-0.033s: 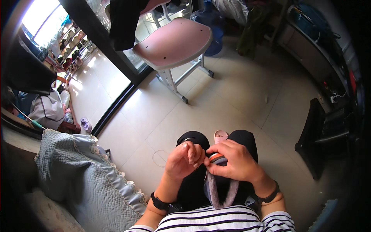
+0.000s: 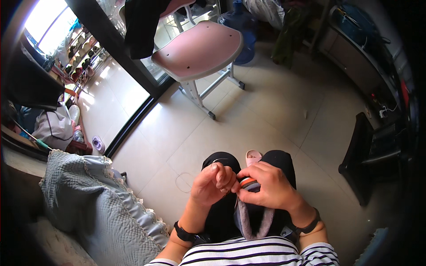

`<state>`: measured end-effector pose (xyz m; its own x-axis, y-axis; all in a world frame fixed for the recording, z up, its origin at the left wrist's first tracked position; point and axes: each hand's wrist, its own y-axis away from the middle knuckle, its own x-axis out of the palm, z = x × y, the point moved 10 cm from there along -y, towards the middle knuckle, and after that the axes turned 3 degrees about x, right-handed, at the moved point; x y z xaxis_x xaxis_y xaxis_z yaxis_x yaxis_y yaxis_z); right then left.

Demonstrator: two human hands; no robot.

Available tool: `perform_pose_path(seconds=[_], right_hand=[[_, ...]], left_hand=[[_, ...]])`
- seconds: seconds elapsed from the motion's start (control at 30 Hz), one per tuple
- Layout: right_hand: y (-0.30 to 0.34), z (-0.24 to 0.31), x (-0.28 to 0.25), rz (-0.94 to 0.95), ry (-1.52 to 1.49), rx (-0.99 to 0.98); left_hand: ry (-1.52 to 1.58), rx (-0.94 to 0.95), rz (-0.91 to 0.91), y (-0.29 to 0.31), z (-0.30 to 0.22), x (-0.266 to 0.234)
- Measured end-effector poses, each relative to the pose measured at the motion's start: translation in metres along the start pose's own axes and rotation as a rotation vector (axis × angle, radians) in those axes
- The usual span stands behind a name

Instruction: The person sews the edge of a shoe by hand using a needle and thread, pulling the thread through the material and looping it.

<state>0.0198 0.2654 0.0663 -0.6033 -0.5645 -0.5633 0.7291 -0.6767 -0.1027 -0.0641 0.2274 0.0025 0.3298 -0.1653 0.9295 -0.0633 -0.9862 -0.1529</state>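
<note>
Over my lap, my right hand [image 2: 265, 184] is wrapped around a slipper [image 2: 248, 221] with a fuzzy grey-mauve rim. The sole edge [image 2: 248, 181], striped white, orange and grey, shows between its thumb and fingers. My left hand [image 2: 214, 182] is closed in a curled pinch beside the sole, its lower fingers close against the right fingertips. A thin thread [image 2: 176, 181] arcs out to the left of this hand, and a fine strand shows above its knuckles. What exactly lies inside the left pinch is hidden. The rest of the slipper is partly covered by my right hand.
A pink chair [image 2: 199, 46] stands ahead, with a blue water jug [image 2: 246, 48] behind it. Quilted grey-blue fabric [image 2: 106, 208] lies at the left. A black stand [image 2: 359, 155] is on the right. A sliding door frame [image 2: 133, 126] crosses the tiled floor.
</note>
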Motion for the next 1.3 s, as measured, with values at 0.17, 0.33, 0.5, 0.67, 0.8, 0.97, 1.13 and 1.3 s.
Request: perform_pose_path(seconds=[0.17, 0.33, 0.5, 0.67, 0.8, 0.97, 1.13, 1.3], right_hand=[[-0.005, -0.001, -0.001, -0.074, -0.024, -0.057], [-0.006, -0.013, 0.004, -0.084, -0.087, -0.079], [-0.005, -0.018, 0.0, -0.096, -0.082, -0.094], [-0.005, -0.02, 0.001, -0.072, -0.107, -0.082], [-0.002, -0.002, -0.016, -0.176, -0.079, -0.151], [-0.003, 0.036, -0.031, -0.308, -0.116, -0.203], [-0.012, 0.045, -0.015, -0.218, -0.19, -0.22], [-0.025, 0.057, 0.0, -0.114, -0.245, -0.254]], left_hand=[[-0.06, -0.083, -0.07, -0.004, 0.003, -0.008], [-0.263, -0.04, -0.217, -0.002, -0.004, -0.018], [-0.322, -0.003, -0.233, -0.006, -0.006, -0.02], [-0.347, -0.003, -0.275, -0.004, -0.011, -0.025], [-0.496, 0.002, -0.215, -0.006, -0.015, -0.004], [-0.689, -0.039, -0.341, 0.01, -0.021, 0.001], [-0.971, 0.089, -0.178, 0.023, -0.032, 0.027], [-1.343, -0.007, -0.137, 0.028, -0.041, 0.027]])
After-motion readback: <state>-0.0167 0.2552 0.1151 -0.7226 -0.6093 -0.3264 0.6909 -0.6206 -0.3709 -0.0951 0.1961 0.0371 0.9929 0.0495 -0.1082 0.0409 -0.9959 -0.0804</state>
